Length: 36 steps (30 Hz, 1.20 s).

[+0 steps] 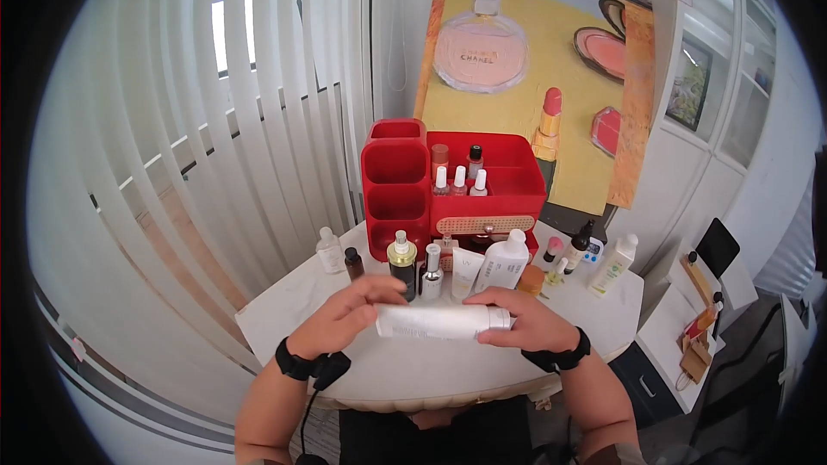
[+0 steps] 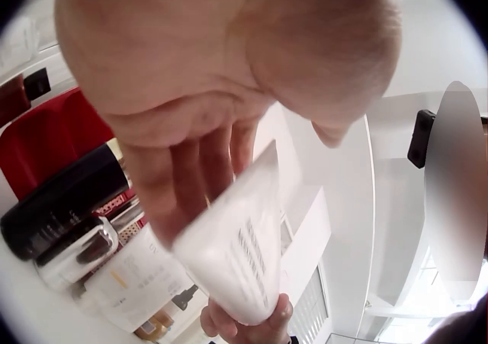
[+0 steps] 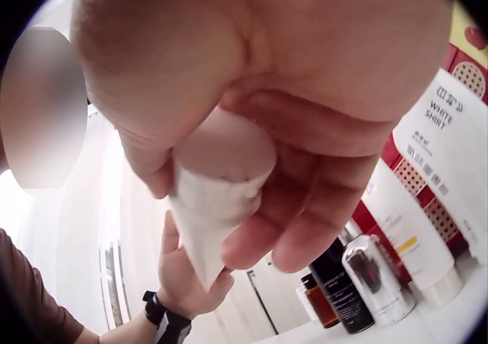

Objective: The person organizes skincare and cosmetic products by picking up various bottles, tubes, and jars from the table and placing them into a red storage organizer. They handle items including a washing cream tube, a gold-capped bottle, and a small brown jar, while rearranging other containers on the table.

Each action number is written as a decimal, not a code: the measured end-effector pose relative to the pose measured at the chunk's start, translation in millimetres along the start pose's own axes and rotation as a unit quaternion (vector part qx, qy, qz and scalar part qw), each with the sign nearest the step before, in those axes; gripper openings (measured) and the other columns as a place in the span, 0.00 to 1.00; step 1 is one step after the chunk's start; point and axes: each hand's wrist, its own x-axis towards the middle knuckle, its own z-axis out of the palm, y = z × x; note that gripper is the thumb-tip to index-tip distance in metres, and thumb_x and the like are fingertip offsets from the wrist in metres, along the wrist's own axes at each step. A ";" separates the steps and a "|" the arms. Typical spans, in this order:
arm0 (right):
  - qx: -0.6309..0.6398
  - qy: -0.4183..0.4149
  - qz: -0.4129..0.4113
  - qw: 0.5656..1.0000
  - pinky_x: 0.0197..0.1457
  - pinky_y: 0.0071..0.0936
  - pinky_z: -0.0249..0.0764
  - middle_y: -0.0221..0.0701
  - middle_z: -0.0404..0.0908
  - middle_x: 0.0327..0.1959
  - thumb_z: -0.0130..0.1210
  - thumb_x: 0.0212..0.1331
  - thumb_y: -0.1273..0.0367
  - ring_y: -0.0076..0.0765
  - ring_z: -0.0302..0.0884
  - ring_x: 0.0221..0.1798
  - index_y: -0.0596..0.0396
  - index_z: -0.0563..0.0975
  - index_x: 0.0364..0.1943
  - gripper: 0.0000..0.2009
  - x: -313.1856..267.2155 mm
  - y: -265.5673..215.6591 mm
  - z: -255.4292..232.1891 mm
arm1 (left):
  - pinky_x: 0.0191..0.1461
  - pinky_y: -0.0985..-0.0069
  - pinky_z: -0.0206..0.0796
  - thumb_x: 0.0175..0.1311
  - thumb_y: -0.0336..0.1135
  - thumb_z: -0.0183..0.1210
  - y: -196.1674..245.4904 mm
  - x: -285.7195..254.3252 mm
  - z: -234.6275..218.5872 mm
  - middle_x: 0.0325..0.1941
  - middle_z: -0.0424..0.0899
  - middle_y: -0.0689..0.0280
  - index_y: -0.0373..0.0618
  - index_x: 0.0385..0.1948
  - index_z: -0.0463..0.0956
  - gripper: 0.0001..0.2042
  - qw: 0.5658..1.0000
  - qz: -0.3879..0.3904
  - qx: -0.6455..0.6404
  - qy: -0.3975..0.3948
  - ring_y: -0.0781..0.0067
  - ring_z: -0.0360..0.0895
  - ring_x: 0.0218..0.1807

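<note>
A white squeeze tube (image 1: 439,321) lies sideways in the air between my hands, small print along its side. My right hand (image 1: 527,319) grips its cap end, thumb on one side and fingers around the other, as the right wrist view shows with the cap (image 3: 225,157). My left hand (image 1: 345,314) is at the flat sealed end, its fingers (image 2: 202,168) stretched out behind the tube and the thumb apart from it. Behind the tube stand a dark pump bottle (image 1: 402,267), a silver bottle (image 1: 432,274), a smaller white tube (image 1: 466,271) and a large white bottle (image 1: 504,260).
A red organizer (image 1: 396,164) stands at the table's back, several small bottles in it. A clear bottle (image 1: 328,251) and a brown bottle (image 1: 353,263) are at left. At right are a black pump bottle (image 1: 579,245), a small digital device (image 1: 593,250) and a pale bottle (image 1: 613,265).
</note>
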 end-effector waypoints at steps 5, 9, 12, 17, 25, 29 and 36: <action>-0.131 -0.071 -0.093 0.985 0.53 0.32 0.76 0.36 0.80 0.51 0.71 0.59 0.65 0.40 0.80 0.52 0.53 0.75 0.61 0.27 24.9 0.1 -8.8 | 0.61 0.68 0.70 0.71 0.49 0.60 26.7 29.0 7.8 0.57 0.81 0.52 0.37 0.68 0.65 0.31 0.922 -0.152 0.289 -0.209 0.58 0.80 0.57; -0.159 -0.117 -0.095 0.976 0.53 0.32 0.77 0.37 0.79 0.50 0.70 0.59 0.63 0.43 0.80 0.50 0.53 0.76 0.61 0.26 44.1 -4.0 -4.8 | 0.59 0.67 0.71 0.70 0.48 0.61 17.7 46.4 14.8 0.57 0.81 0.51 0.40 0.68 0.65 0.31 0.912 -0.216 0.264 -0.228 0.57 0.81 0.55; -0.179 -0.124 -0.122 0.968 0.51 0.39 0.77 0.38 0.78 0.50 0.68 0.60 0.57 0.50 0.80 0.49 0.53 0.76 0.59 0.26 53.0 -1.9 -3.3 | 0.52 0.63 0.74 0.69 0.51 0.60 3.6 50.5 12.3 0.52 0.82 0.52 0.42 0.66 0.67 0.29 0.913 -0.190 0.285 -0.221 0.52 0.82 0.50; -0.142 -0.027 -0.156 0.977 0.47 0.38 0.79 0.38 0.80 0.49 0.71 0.54 0.52 0.49 0.82 0.47 0.54 0.74 0.57 0.31 54.3 16.6 -7.2 | 0.50 0.63 0.76 0.59 0.46 0.67 -1.0 59.1 20.1 0.48 0.81 0.58 0.44 0.62 0.70 0.31 0.898 -0.052 0.417 -0.134 0.52 0.81 0.47; -0.124 -0.035 -0.148 0.981 0.43 0.37 0.80 0.41 0.85 0.44 0.75 0.45 0.47 0.49 0.86 0.41 0.53 0.73 0.59 0.39 48.5 46.6 -5.2 | 0.50 0.65 0.73 0.48 0.42 0.72 -22.6 61.4 19.1 0.47 0.80 0.65 0.48 0.57 0.75 0.31 0.857 0.076 0.505 -0.065 0.61 0.79 0.48; -0.047 -0.034 -0.101 0.993 0.42 0.34 0.81 0.41 0.85 0.43 0.76 0.44 0.47 0.47 0.86 0.40 0.52 0.68 0.63 0.44 47.3 58.9 4.0 | 0.52 0.68 0.68 0.42 0.42 0.75 -25.4 56.4 13.8 0.47 0.79 0.68 0.50 0.58 0.76 0.34 0.809 0.086 0.580 -0.024 0.66 0.77 0.48; -0.092 -0.007 -0.090 0.992 0.40 0.32 0.80 0.37 0.85 0.40 0.77 0.43 0.47 0.44 0.84 0.34 0.52 0.67 0.59 0.43 44.8 63.4 12.2 | 0.52 0.64 0.69 0.36 0.42 0.76 -39.1 50.1 16.7 0.45 0.79 0.68 0.52 0.53 0.80 0.33 0.801 0.106 0.589 0.012 0.64 0.78 0.45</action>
